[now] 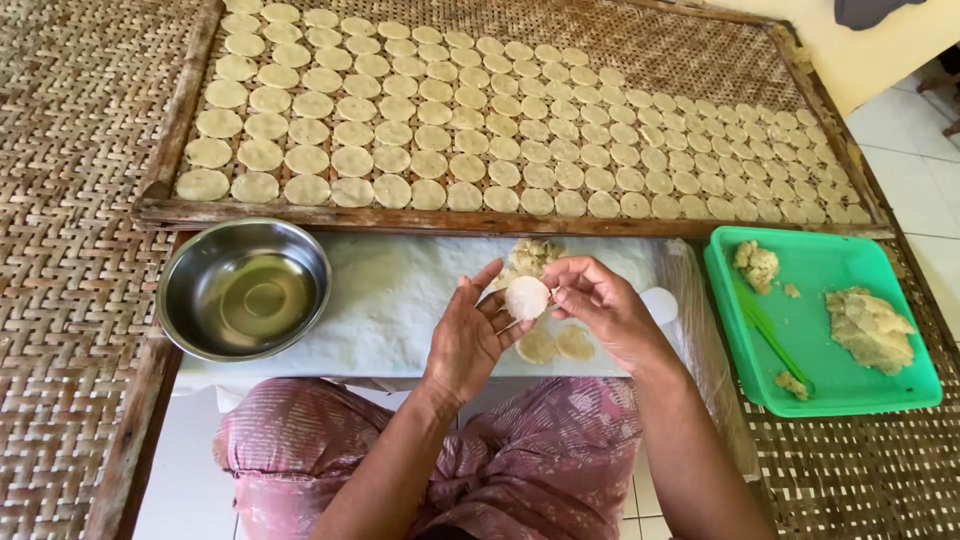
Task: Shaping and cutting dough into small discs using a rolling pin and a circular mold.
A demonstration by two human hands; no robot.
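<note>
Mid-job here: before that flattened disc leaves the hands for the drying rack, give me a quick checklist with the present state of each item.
1. Disc held: ok. The thin round dough disc lies on the left hand, with the right hand pinching its edge.
2. Disc whole: cannot tell; the fingers cover part of its rim.
3. Space on the woven rack: ok, its far right part is bare.
4. Work cloth: ok; two flattened discs lie below the hands.
5. Dough supply: ok, a lump lies behind the hands and more lies in the green tray.
6. Steel bowl: ok, upright, left of the hands.
</note>
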